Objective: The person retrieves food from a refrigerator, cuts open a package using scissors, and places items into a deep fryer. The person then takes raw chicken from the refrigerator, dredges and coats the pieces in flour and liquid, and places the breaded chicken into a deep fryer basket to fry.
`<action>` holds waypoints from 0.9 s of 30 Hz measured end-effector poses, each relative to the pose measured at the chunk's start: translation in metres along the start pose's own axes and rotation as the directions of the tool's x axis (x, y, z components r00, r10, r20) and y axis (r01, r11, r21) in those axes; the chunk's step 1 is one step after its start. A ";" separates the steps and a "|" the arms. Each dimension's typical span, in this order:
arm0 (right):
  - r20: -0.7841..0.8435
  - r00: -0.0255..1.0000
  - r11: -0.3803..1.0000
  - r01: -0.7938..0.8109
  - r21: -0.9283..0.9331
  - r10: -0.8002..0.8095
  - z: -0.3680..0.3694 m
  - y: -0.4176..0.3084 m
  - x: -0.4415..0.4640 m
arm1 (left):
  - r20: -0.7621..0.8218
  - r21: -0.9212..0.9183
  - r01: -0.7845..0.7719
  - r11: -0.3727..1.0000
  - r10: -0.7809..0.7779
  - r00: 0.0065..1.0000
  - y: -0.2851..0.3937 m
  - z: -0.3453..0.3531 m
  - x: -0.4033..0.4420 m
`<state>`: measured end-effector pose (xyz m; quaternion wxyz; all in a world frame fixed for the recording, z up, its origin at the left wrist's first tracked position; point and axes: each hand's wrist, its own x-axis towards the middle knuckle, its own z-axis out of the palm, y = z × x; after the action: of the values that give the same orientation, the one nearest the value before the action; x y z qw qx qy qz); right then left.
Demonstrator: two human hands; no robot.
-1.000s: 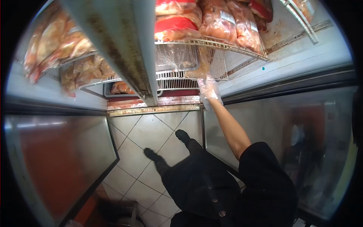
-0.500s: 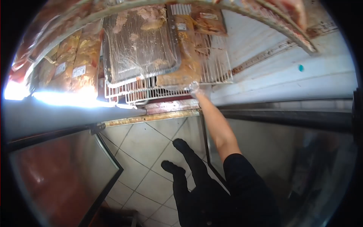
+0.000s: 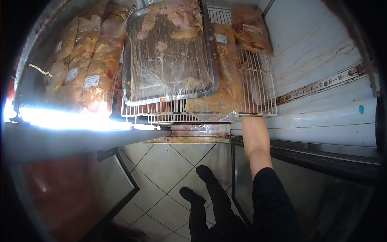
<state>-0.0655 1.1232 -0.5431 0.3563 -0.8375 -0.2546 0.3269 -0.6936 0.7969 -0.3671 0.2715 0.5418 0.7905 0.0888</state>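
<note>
We looked down into the fridge [image 3: 306,44], its left door [image 3: 80,193] and right door [image 3: 318,189] both standing open. The wire shelf [image 3: 266,90] carried a large metal tray [image 3: 215,68] under stretched clear film. Left of the tray lay long meat packs [image 3: 98,60], side by side.

Just right of the tray, on the shelf, lay the long orange bag [image 3: 229,90], the thing nearest our reach. Its long axis ran from front to back, beside the tray's right rim; its wide near end pointed towards us and spread left before the tray's corner.

Our right forearm [image 3: 256,135] crossed the shelf's front edge, just right of that bag, and seemed to pass beneath the wires. They screened our right hand, so we could not tell whether the fingers were spread, curled or gripping anything. Our left hand was out of sight.

As far as we could judge, the doors were open and the reach well in; no pack showed outside, so taking anything out was not yet done. A smaller packet [image 3: 252,30] lay farther back, and a white label [image 3: 221,38] marked the orange bag's far end.
</note>
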 end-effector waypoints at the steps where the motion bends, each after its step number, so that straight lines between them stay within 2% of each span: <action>1: 0.045 0.999 0.947 -0.036 0.318 0.023 -0.003 0.002 -0.007 | 0.017 -0.023 0.006 1.000 -0.005 1.000 0.002 -0.003 0.001; 2: 0.098 0.994 0.793 -0.096 0.602 0.047 -0.006 0.004 -0.017 | 0.028 -0.047 0.005 0.999 -0.004 1.000 0.006 -0.008 0.003; 3: 0.173 0.984 0.553 -0.166 0.817 0.039 -0.005 0.010 -0.034 | 0.048 -0.076 0.009 0.997 -0.005 0.999 0.009 -0.014 0.003; 4: 0.232 0.972 0.344 -0.225 0.912 0.021 -0.004 0.016 -0.050 | 0.063 -0.109 0.014 0.994 -0.007 0.998 0.012 -0.022 0.004; 5: 0.287 0.958 0.114 -0.285 0.952 0.001 -0.002 0.026 -0.070 | 0.085 -0.153 0.022 0.988 -0.009 0.996 0.016 -0.030 0.005; 8: 0.321 0.947 -0.201 -0.320 0.926 -0.029 0.023 0.064 -0.135 | 0.162 -0.347 0.066 0.936 -0.010 0.987 0.025 -0.069 0.003; 9: 0.310 0.950 -0.256 -0.306 0.917 -0.026 0.035 0.075 -0.156 | 0.193 -0.441 0.088 0.893 -0.001 0.981 0.029 -0.089 0.001; 10: 0.224 0.975 -0.263 -0.215 0.940 0.003 0.051 0.092 -0.168 | 0.226 -0.563 0.112 0.819 0.023 0.974 0.030 -0.110 -0.003; 11: 0.236 0.972 -0.237 -0.231 0.944 -0.007 0.051 0.085 -0.185 | 0.268 -0.685 0.145 0.714 0.063 0.961 0.031 -0.135 -0.008; 13: 0.262 0.965 -0.180 -0.262 0.948 -0.024 0.047 0.066 -0.223 | 0.338 -0.884 0.227 0.409 0.223 0.914 0.028 -0.192 -0.019; 14: 0.299 0.954 -0.192 -0.288 0.938 0.033 0.051 0.079 -0.239 | 0.369 -0.923 0.302 0.239 0.326 0.870 0.024 -0.221 -0.028; 16: 0.241 0.971 -0.197 -0.237 0.951 -0.008 0.057 0.084 -0.275 | 0.389 -0.883 0.469 -0.005 0.552 0.738 0.014 -0.278 -0.043; 19: 0.202 0.977 -0.189 -0.213 0.959 -0.073 0.052 0.076 -0.354 | 0.316 -0.733 0.672 -0.103 0.823 0.471 0.004 -0.341 -0.064; 20: 0.193 0.976 -0.175 -0.208 0.962 -0.100 0.044 0.071 -0.380 | 0.256 -0.713 0.690 -0.120 0.872 0.417 0.000 -0.351 -0.069; 21: 0.210 0.972 -0.178 -0.227 0.958 -0.108 0.039 0.070 -0.407 | 0.170 -0.715 0.678 -0.169 0.899 0.404 -0.001 -0.357 -0.075; 22: 0.225 0.968 -0.183 -0.243 0.953 -0.112 0.035 0.069 -0.438 | 0.100 -0.803 0.542 -0.248 0.840 0.533 0.006 -0.355 -0.082; 23: 0.235 0.965 -0.187 -0.254 0.949 -0.120 0.032 0.065 -0.465 | -0.043 -0.907 0.259 -0.334 0.683 0.729 0.017 -0.340 -0.087; 24: 0.259 0.956 -0.186 -0.282 0.941 -0.138 0.028 0.062 -0.495 | -0.214 -0.956 -0.096 -0.276 0.438 0.873 0.034 -0.324 -0.092; 25: 0.287 0.947 -0.183 -0.311 0.933 -0.143 0.025 0.065 -0.531 | -0.362 -0.929 -0.370 0.010 0.181 0.914 0.059 -0.305 -0.095; 26: 0.311 0.939 -0.186 -0.334 0.924 -0.144 0.025 0.066 -0.567 | -0.462 -0.844 -0.459 0.276 0.058 0.885 0.080 -0.299 -0.099; 27: 0.325 0.932 -0.184 -0.352 0.918 -0.162 0.021 0.058 -0.590 | -0.529 -0.753 -0.483 0.446 0.025 0.848 0.099 -0.300 -0.104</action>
<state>-0.4571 0.7077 -0.3830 0.7926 -0.2082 0.0980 0.5646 -0.7437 0.7884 -0.0384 0.3012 0.4096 0.5809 0.6356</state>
